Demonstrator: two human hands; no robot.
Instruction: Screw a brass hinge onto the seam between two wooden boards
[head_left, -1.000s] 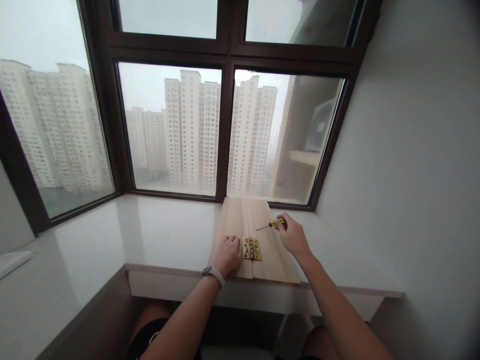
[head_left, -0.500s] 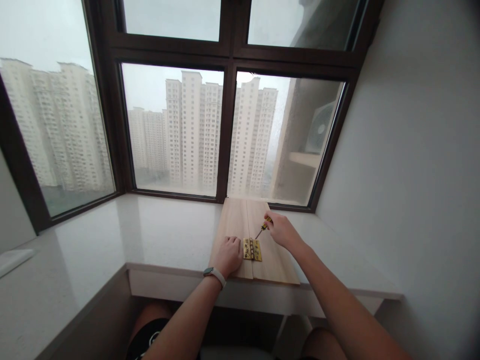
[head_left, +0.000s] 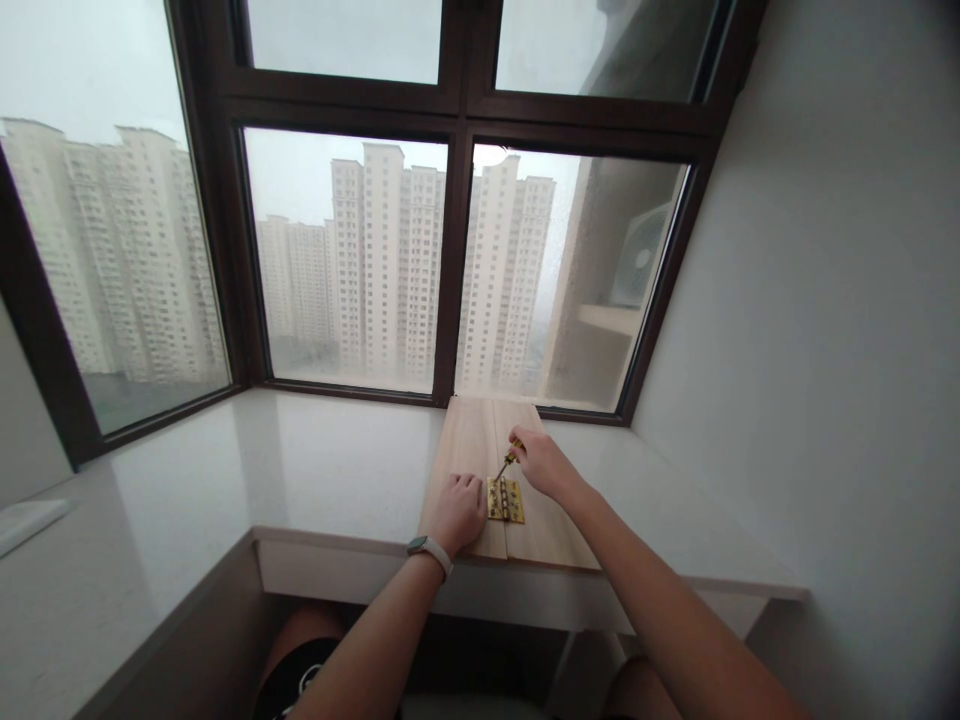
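Note:
Two light wooden boards [head_left: 474, 440] lie side by side on the white windowsill counter [head_left: 337, 465], running from its front edge to the window frame. A brass hinge [head_left: 505, 499] sits across their seam near the front. My left hand [head_left: 455, 510], a watch on its wrist, rests flat on the left board just beside the hinge, fingers together. My right hand [head_left: 541, 464] grips a small yellow-and-black screwdriver [head_left: 504, 466], held tilted with its tip down at the hinge's upper edge.
A dark-framed bay window [head_left: 454, 250] stands right behind the boards, and a white wall [head_left: 810, 330] closes the right side. A white object [head_left: 26, 522] lies at the far left of the counter. My knees show under the counter edge.
My right hand swung the screwdriver from lying nearly flat over the right board to a steeper tilt and moved left, bringing its tip down to the hinge. The left hand stayed put.

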